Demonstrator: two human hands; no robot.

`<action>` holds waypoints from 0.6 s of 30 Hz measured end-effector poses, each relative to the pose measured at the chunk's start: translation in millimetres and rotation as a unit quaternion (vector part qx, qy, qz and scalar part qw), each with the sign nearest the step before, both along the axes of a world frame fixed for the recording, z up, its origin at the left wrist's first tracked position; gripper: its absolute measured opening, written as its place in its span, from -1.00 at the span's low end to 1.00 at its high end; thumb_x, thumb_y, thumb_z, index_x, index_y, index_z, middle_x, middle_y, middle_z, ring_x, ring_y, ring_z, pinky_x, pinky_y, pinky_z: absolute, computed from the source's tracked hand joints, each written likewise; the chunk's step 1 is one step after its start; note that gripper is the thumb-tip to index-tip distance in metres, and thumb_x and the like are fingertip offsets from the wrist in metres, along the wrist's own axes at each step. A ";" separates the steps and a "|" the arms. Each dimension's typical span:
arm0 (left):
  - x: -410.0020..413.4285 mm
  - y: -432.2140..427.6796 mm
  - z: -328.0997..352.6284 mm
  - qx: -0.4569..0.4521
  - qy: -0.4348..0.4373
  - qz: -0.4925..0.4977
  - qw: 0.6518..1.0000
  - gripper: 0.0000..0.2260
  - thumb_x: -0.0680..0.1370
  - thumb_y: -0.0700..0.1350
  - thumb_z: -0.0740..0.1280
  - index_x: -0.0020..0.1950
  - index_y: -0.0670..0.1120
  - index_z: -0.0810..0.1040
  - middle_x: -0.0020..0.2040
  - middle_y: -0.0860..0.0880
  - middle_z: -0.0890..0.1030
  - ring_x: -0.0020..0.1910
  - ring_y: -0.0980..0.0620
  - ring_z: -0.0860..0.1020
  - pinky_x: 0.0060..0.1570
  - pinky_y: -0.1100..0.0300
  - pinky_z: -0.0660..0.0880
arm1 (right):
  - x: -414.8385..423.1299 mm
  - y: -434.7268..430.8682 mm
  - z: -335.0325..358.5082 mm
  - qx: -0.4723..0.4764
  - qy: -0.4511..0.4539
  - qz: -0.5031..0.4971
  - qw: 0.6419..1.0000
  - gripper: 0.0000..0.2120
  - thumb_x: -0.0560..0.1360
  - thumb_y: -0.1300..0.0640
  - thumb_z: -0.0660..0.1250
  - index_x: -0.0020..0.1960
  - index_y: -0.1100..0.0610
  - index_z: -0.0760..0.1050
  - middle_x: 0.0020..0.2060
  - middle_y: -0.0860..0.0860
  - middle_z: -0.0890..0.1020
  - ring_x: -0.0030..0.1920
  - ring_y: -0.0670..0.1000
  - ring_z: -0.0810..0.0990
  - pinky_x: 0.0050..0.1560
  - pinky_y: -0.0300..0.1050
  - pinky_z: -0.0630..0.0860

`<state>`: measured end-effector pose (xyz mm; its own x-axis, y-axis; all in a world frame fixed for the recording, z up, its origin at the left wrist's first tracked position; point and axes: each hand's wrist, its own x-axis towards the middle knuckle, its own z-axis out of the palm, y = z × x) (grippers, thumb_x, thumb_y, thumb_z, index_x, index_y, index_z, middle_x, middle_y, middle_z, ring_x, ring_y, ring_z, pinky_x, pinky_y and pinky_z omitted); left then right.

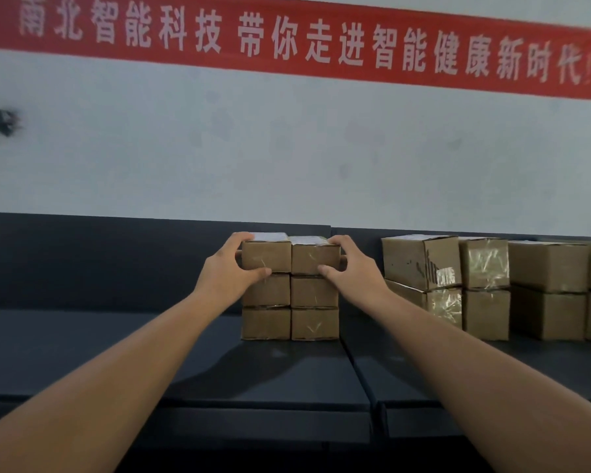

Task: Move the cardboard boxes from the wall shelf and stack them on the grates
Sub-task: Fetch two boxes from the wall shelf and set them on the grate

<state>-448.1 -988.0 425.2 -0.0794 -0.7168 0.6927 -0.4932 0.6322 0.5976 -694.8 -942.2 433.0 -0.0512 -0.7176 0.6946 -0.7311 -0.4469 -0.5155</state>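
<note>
Where the 2 arms meet, a block of small cardboard boxes [290, 289] stands on the dark shelf [157, 349] against the wall: 2 columns side by side, 3 high, 6 in all. Top pair is the target. Left hand [231, 268] curled around the outer left end of the top left box [266, 256], fingers over the far upper edge, thumb pressed on the near face. Right hand [347, 264] mirrors it on the top right box [316, 258], thumb at the lower near edge. Both hands closed on the pair, squeezing inward. Whether the pair has left the row beneath, cannot tell.

Further right, apart from the block, a group of larger boxes [485, 285], 2 high, some shiny with tape. Above, a red banner [287, 46] with white characters on the pale wall. No grates in view.

Risk, as I judge it: the 2 top boxes appear to be separate, held together only by side pressure. If the squeeze slackens, the pair could hinge at the seam and drop. A dragging lift could also nudge the 4 beneath out of line.
</note>
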 end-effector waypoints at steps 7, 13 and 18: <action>3.2 42.4 3.8 -0.087 0.038 0.011 0.995 -0.45 0.38 0.02 0.56 0.24 0.32 0.36 0.04 0.21 0.51 -0.04 0.12 0.60 -0.15 0.27 0.55 | 9.4 34.3 4.3 -0.083 -0.024 0.019 0.996 -0.56 0.47 0.02 0.43 0.25 -0.19 0.32 -0.13 -0.12 0.56 -0.16 -0.12 0.56 -0.22 -0.29 0.51; 6.4 112.5 -7.8 -0.118 0.059 0.049 0.990 -0.43 0.39 -0.05 0.56 0.27 0.27 0.37 0.21 0.10 0.51 0.09 -0.01 0.60 0.03 0.07 0.61 | 21.8 85.8 -7.3 -0.112 -0.055 0.076 0.989 -0.53 0.48 0.08 0.45 0.29 -0.15 0.33 -0.07 -0.24 0.53 -0.09 -0.18 0.55 -0.20 -0.48 0.45; 26.9 196.3 -48.8 -0.132 0.095 0.110 0.981 -0.41 0.38 -0.06 0.57 0.25 0.33 0.37 0.21 0.18 0.53 -0.01 0.12 0.64 -0.15 0.32 0.58 | 47.3 136.0 -41.5 -0.111 -0.091 0.189 0.971 -0.52 0.48 0.12 0.45 0.27 -0.22 0.34 -0.01 -0.37 0.47 -0.04 -0.41 0.53 -0.16 -0.49 0.47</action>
